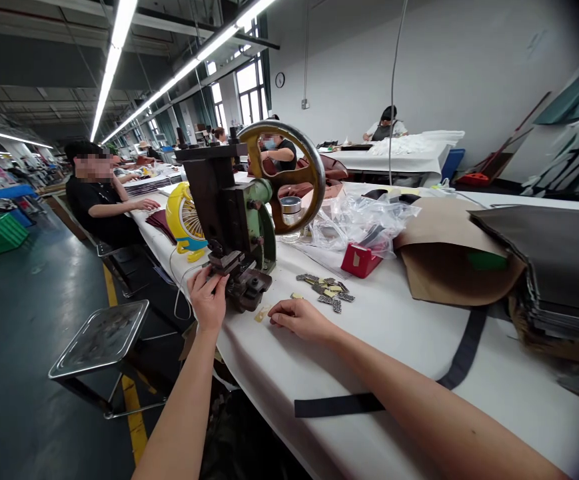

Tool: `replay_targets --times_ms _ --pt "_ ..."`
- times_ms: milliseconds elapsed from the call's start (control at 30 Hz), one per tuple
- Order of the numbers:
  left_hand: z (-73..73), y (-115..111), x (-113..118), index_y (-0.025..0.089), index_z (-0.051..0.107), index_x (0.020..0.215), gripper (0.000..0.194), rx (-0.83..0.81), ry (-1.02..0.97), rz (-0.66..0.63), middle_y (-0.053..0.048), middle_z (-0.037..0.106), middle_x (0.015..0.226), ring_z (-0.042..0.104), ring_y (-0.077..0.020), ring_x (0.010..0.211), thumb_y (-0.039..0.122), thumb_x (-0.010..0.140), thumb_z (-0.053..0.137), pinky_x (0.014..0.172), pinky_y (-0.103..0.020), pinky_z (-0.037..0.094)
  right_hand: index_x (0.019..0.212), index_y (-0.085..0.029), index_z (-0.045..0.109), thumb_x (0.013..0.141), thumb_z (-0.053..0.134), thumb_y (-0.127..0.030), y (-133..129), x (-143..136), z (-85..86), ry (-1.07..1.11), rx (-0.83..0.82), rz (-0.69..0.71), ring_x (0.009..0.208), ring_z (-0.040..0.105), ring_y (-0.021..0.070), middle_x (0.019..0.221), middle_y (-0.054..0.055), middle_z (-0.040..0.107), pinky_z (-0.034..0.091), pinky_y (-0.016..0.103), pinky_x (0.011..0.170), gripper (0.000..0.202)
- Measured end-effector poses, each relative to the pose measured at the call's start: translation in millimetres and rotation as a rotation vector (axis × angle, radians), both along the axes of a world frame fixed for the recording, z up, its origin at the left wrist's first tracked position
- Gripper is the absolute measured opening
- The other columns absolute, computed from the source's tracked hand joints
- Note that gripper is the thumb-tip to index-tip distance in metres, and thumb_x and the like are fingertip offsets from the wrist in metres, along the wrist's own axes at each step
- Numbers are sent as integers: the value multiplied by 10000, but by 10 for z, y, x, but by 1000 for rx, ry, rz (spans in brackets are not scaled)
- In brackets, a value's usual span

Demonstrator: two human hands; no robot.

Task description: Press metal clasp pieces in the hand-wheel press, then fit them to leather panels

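A dark metal hand press (224, 200) with a green frame and a large yellow-spoked handwheel (314, 167) stands at the table's left edge. My left hand (208, 297) is at the press's lower jaw, its fingertips against the metal block; anything small between them is hidden. On the white cloth just right of the press base rests my right hand (299, 319), fingers curled together, with their tips near a small yellowish patch (262, 314). Whether they pinch something is too small to tell. Behind that hand lie several small patterned metal pieces (326, 290), some with yellow parts.
A black strip (336, 405) curves under my right forearm. Farther back are a red tape dispenser (360, 260), clear plastic bags (354, 217), a brown paper bag (449, 247) and a yellow fan (185, 220). A metal stool (100, 337) and a seated person (99, 193) are left.
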State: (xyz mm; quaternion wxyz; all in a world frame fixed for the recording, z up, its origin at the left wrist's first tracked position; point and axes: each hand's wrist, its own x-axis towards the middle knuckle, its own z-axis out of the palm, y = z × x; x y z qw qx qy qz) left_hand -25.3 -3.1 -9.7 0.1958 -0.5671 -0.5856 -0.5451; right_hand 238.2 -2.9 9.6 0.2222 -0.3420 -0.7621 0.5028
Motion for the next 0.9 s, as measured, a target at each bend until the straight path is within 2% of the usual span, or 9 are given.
replay_targets --times_ms 167,333,467,533,633,667,733,833,900 --pt "76 -7 -63 235 752 1074 319 -134 156 -120 -75 696 1209 518 -261 1288 400 1014 487 1129 -449 401 1041 -161 743 894 584 -360 19 -7 -49 28 -5 6 810 655 216 902 69 731 486 292 685 295" --pt "193 -149 -183 278 684 1262 369 -322 395 -59 -97 657 1294 436 -341 1366 416 1022 440 1136 -563 329 1035 -169 751 895 575 -338 56 3 -70 8 22 10 741 629 188 863 53 722 471 281 665 282" --pt "339 -195 -300 325 601 1374 417 -438 485 -175 -82 614 1371 404 -348 1400 447 1017 421 1146 -576 313 1042 -175 754 898 571 -335 36 9 -97 6 51 11 700 613 173 858 48 724 453 271 616 283" --pt "318 -205 -304 312 588 1384 434 -468 449 -230 -88 584 1410 396 -332 1418 464 1011 426 1166 -557 307 1053 -175 753 906 568 -346 4 16 -123 -2 44 15 696 621 177 866 52 730 459 275 603 292" --pt "97 -214 -207 241 509 1438 492 -414 302 -198 -129 476 1514 321 -316 1478 475 1017 410 1204 -561 258 1088 -191 753 917 580 -359 38 33 -4 -26 93 30 765 661 210 927 60 751 513 312 666 296" --pt "-9 -211 -155 210 465 1460 518 -361 232 -167 -148 430 1545 282 -311 1499 477 1021 400 1214 -563 243 1091 -203 756 921 589 -357 103 38 130 -28 159 9 813 674 226 961 62 755 534 339 724 284" --pt "-210 -189 -49 166 406 1469 534 -235 91 -116 -174 359 1580 206 -295 1529 471 1031 375 1230 -559 223 1094 -229 756 925 617 -350 348 39 584 -7 390 -118 925 678 252 1048 66 749 547 403 862 250" --pt "-375 -143 57 162 417 1423 475 -135 -7 -105 -174 330 1586 154 -275 1542 439 1044 343 1246 -555 199 1242 -235 683 942 632 -337 973 -5 1586 68 823 -469 1138 608 277 1237 83 670 499 479 1016 321" --pt "-385 -128 78 169 430 1403 452 -143 -2 -109 -172 333 1583 159 -277 1540 432 1045 350 1245 -564 197 1391 -182 557 983 573 -302 1473 -64 2184 90 889 -573 1355 429 329 1363 116 566 357 564 1129 425"
